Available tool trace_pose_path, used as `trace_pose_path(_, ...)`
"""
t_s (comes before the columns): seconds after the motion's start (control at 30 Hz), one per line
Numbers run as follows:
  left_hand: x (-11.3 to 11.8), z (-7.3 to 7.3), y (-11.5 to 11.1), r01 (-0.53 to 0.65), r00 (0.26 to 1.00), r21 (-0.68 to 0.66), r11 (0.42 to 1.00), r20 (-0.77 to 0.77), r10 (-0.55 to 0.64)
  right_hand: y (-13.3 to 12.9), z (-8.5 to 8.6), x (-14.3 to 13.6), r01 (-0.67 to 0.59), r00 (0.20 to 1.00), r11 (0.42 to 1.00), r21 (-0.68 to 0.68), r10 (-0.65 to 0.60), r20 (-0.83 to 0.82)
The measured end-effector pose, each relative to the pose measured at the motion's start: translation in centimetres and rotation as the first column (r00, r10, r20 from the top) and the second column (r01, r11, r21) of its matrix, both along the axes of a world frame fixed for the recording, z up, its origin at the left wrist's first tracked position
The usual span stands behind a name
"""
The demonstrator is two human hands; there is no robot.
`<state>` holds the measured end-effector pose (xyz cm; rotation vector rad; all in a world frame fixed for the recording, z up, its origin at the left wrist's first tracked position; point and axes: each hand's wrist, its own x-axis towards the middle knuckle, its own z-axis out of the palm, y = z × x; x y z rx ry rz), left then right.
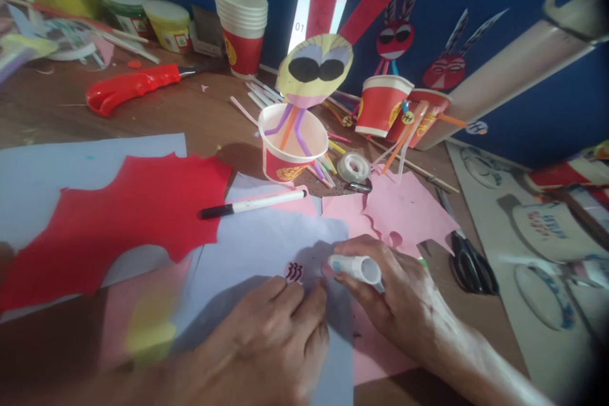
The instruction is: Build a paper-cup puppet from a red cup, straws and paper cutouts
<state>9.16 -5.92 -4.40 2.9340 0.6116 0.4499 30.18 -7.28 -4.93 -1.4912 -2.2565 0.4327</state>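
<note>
My right hand (394, 295) is closed around a white glue stick (356, 268), tilted with its hollow end toward me and its other end near the light blue paper (280, 235). My left hand (280, 330) lies palm down on that paper, fingers curled, fingertips by a small pink disc near the glue stick; whether it pinches the disc is hidden. Just beyond its knuckles lies a round pink piece (294, 271) with black marks. A black-and-white marker (252, 204) rests across the paper, and a paper cup with a yellow big-eyed figure (314, 70) stands behind it.
Red cut paper (137, 216) lies at left. Behind are a red-handled tool (133, 89), stacked cups (241, 32), paint tubs (169, 25) and two more cup figures. Clear tape (353, 167), pink scraps (409, 206) and black scissors (472, 266) are to the right, beside a pale board.
</note>
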Motion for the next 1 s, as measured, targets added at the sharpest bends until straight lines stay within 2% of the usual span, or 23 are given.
trace_pose_path(0.27,0.1,0.0,-0.1,-0.021,1.000,0.050,0.999,-0.011,0.021,-0.1,-0.6,-0.1,-0.031,0.999,0.999,0.029,0.032,-0.014)
trace_pose_path(0.43,0.1,-0.1,0.3,0.014,1.000,-0.017,1.000,0.008,-0.014,0.1,0.4,-0.3,-0.067,0.997,0.998,-0.008,0.067,0.025)
trace_pose_path(0.57,0.1,0.3,0.0,-0.038,0.999,-0.006,0.999,-0.010,0.038,0.2,1.0,0.0,-0.031,0.996,0.999,-0.021,0.032,0.080)
trace_pose_path(0.67,0.0,0.3,-0.2,-0.033,0.999,0.002,0.999,-0.036,0.033,0.3,0.7,0.3,-0.004,0.998,1.000,0.006,0.004,0.063)
trace_pose_path(0.8,-0.1,0.2,-0.1,0.028,0.998,-0.006,1.000,-0.061,-0.028,0.3,-0.1,0.3,-0.006,1.000,1.000,0.007,0.006,0.025)
trace_pose_path(1.0,0.0,0.9,-0.1,-0.022,0.998,-0.020,1.000,-0.065,0.021,0.1,-0.1,-0.3,-0.034,0.999,0.999,0.024,0.034,0.003)
